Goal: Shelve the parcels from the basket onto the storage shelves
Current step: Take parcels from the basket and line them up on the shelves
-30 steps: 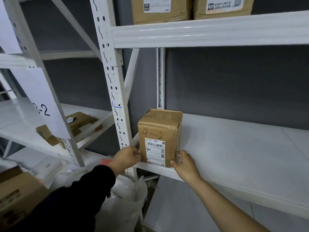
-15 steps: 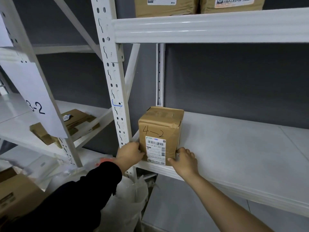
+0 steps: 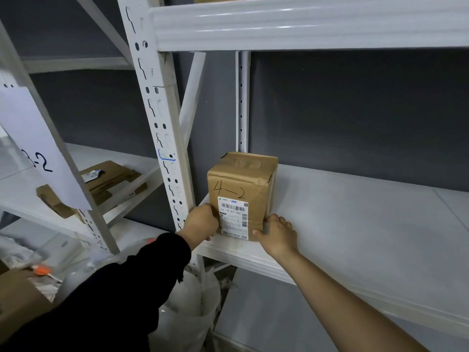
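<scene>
Brown parcel [image 3: 241, 196], marked 4-2, is stood upright at the front-left corner of shelf [image 3: 355, 224], beside post [image 3: 157, 110]. L hand [image 3: 201, 222] is curled round its edge at 9 o'clock. R hand [image 3: 278, 235], fingers spread, is pressed to its base at 4 o'clock.

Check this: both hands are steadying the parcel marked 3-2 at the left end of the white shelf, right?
Wrong marking: the head view shows the parcel marked 4-2, not 3-2. The left hand and right hand do steady it at the left end of the shelf.
</scene>
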